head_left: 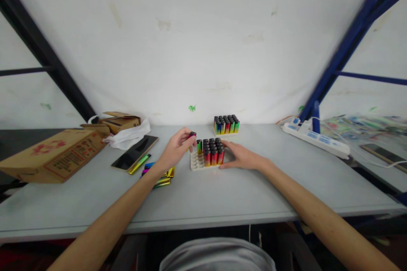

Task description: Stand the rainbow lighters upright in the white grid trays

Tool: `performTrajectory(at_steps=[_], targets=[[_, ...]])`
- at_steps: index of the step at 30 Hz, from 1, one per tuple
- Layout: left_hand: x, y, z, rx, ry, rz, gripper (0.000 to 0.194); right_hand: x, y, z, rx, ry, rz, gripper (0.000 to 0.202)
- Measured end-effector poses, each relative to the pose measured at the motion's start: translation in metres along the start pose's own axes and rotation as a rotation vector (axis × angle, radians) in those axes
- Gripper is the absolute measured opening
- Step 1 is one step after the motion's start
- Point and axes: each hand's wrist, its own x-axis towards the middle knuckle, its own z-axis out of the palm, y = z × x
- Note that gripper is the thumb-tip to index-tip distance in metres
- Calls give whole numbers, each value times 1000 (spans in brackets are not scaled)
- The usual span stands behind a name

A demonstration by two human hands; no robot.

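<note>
My left hand (179,145) pinches a small pink-purple lighter (192,134) with a black top, held just above the left back of a white tray (197,167) with rows of holes. Several shiny red lighters (214,157) with black tops stand upright in the tray's right part, and a green one (199,147) stands to their left. Bare holes show along the tray's left front. My right hand (242,156) is curved around the tray's right end, thumb at the front corner and fingers at the back; part of its fingertips is hidden behind the lighters.
A second full tray of lighters (227,125) stands near the wall. Left of my forearm lie loose shiny lighters (163,182), a phone (135,152), a white bag (129,136) and a cardboard box (57,152). A power strip (316,139) lies at the right.
</note>
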Motion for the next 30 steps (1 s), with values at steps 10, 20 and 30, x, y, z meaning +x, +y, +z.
performTrajectory(at_steps=[10,20,30], targets=[[-1,-2,-6,438,-173,148,23,1,-2,-1,5,-10,-22,98],[1,5,-12,424,-227,86,22,1,0,-1,1,-14,-29,99],[0,-3,-13,483,-147,46,40,0,1,-1,7,-5,-25,99]])
